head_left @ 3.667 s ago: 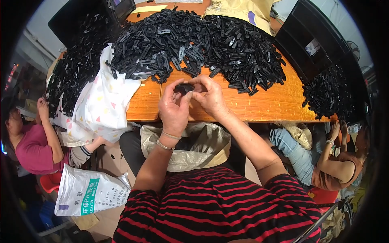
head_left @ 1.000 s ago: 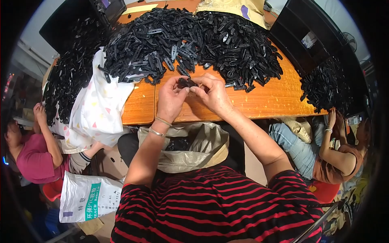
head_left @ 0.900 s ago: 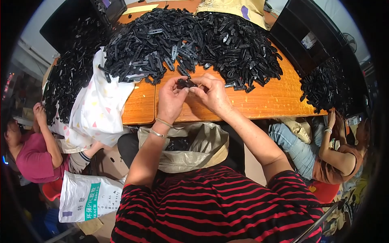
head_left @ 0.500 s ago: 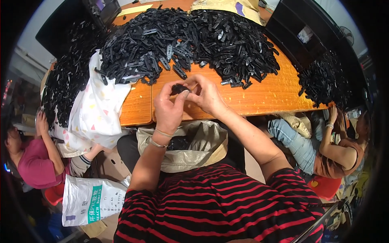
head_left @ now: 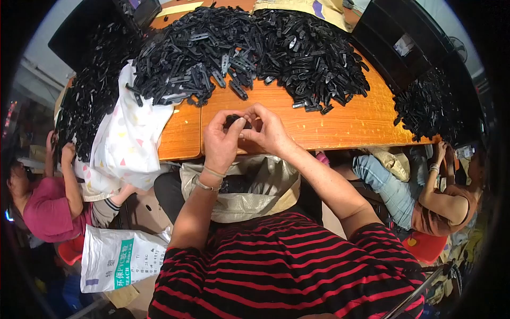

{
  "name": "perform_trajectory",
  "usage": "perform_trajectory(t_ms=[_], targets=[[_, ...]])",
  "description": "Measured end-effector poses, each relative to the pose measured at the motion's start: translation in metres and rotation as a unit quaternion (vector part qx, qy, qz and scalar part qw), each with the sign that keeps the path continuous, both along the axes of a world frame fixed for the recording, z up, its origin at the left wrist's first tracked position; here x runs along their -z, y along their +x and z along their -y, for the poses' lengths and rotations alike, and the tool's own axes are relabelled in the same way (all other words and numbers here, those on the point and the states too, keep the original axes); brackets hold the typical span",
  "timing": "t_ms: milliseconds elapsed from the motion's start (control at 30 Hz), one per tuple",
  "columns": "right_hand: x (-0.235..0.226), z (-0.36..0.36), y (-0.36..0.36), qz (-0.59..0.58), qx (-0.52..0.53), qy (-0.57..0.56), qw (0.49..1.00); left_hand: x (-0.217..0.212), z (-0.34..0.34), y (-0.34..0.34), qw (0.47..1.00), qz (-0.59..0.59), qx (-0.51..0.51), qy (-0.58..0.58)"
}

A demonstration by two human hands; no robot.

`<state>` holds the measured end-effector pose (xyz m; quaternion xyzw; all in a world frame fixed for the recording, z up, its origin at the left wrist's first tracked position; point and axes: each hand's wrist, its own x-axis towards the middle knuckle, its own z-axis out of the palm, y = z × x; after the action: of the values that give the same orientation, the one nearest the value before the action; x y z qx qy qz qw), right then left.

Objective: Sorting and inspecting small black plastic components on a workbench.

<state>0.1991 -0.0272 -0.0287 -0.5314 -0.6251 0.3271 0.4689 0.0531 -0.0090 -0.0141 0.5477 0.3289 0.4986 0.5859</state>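
Note:
Between my two hands, over the table's front edge, is a small black plastic part (head_left: 232, 121). My left hand (head_left: 221, 139) is closed round it, thumb on top. The fingers of my right hand (head_left: 267, 127) pinch together at its right side; they partly hide it, so its exact kind does not show. Just beyond lie a heap of black and dark grey plastic parts (head_left: 180, 58) and, touching it on the right, a second heap of black parts (head_left: 313, 64). Below my hands an open woven sack (head_left: 249, 206) rests on my lap with dark pieces inside.
The wooden table (head_left: 350, 125) spans the front. A patterned white cloth (head_left: 125, 141) hangs over its left edge; a white printed sack (head_left: 119, 260) lies below. Co-workers sit left (head_left: 53, 210) and right (head_left: 449, 207), beside more black heaps. Dark bins (head_left: 398, 48) stand far right.
My hands stay together on the black part, shifted slightly lower, with the fingers regripped. The left co-worker's hands have moved apart.

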Motion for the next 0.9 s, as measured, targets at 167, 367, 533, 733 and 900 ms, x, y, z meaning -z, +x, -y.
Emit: perform_trajectory(t_ms=[167, 367, 533, 733, 900], targets=[[0.000, 0.001, -0.001, 0.022, 0.001, -0.006, 1.000, 0.004, 0.006, 0.000, 1.000, -0.021, -0.019, 0.010], [-0.004, 0.008, -0.003, 0.062, 0.034, 0.014, 0.997, 0.006, 0.015, -0.001, 0.999, 0.028, -0.011, 0.011], [-0.004, 0.009, -0.009, 0.094, 0.019, 0.025, 0.995, 0.015, 0.004, -0.010, 0.998, 0.044, -0.019, -0.029], [-0.008, 0.012, -0.007, 0.114, 0.038, 0.015, 0.993, 0.010, 0.010, -0.015, 0.983, 0.111, 0.035, -0.140], [-0.019, 0.020, -0.007, 0.176, 0.038, 0.150, 0.972, 0.012, 0.012, -0.024, 0.982, 0.102, 0.080, -0.135]])
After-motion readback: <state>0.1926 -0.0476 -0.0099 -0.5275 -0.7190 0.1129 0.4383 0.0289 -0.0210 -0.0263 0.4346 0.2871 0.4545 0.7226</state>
